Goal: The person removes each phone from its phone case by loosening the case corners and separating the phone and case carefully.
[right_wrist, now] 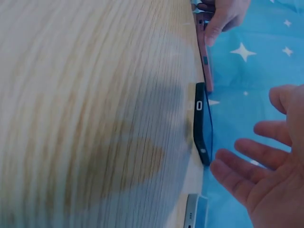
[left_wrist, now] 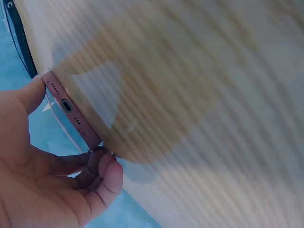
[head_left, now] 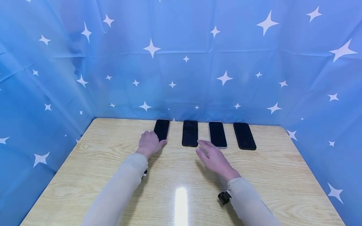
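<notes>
My left hand (head_left: 149,143) holds the near end of a pink-edged smartphone (head_left: 162,128), the leftmost of a row on the wooden table. In the left wrist view, the thumb is on one side of the phone's pink bottom edge (left_wrist: 71,111) and the curled fingers on the other. My right hand (head_left: 216,160) hovers with its fingers extended and nothing in them. Its fingertips are close to the near end of a black phone (head_left: 190,134), which looks slightly bent midway in the right wrist view. A white-edged phone (head_left: 217,135) lies just beyond that hand.
A fourth phone, black (head_left: 244,136), lies at the right end of the row. The phones lie along the far edge of the wooden table (head_left: 93,175). Behind and beside it hangs a blue cloth (head_left: 181,94) with white stars.
</notes>
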Tool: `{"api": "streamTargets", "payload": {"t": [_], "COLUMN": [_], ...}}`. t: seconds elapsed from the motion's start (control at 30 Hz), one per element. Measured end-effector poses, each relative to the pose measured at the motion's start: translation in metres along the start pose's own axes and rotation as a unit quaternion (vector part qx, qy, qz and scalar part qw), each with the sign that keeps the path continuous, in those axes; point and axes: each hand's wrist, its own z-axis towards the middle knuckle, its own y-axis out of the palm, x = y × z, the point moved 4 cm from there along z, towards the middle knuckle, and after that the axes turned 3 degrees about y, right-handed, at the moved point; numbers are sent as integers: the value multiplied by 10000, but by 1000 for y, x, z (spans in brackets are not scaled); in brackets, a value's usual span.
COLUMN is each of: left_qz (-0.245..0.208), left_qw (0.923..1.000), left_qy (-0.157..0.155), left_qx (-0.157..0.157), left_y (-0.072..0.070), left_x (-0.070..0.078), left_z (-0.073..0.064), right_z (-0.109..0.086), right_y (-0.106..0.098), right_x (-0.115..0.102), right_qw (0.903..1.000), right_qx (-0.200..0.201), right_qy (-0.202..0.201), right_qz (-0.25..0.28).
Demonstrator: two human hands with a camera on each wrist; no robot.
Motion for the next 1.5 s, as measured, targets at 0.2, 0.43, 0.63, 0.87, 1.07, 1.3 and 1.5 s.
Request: {"api": "streamTargets", "payload": {"t": [0.2,0.43,0.63,0.87,1.07,1.3,1.5], "left_qz": [-579,-1123,-1312,-1986,-3533,-4790,-5243], "left_qw": [9980,9929,9903,9788,9344,8742,8484], "left_qy": [-234,-395,-457,-498,-448,-623,-295], "left_qx": [-44,-59,59,47,-29,-486,-669], "left_y": [-2,2,0,-2,-9,-13,-14], "left_x": [-1,-6,-7,-8,-6,-3,8], "left_z": [3,9,12,11,8,-2,-15], "right_z": [2,2,2,3,6,8,4], "right_y": [1,3,4,7,8,10,9], "right_x": [-5,-5,-3,-4,-9,-12,-5], "right_qw": [9999,9999,9997,9994,9990,9983,9965], "right_qx": [13,-40,-39,-98,-104,-168,-217], "right_qy": [-97,-59,30,69,114,215,288], "right_qz": [84,137,230,328,424,523,759]}}
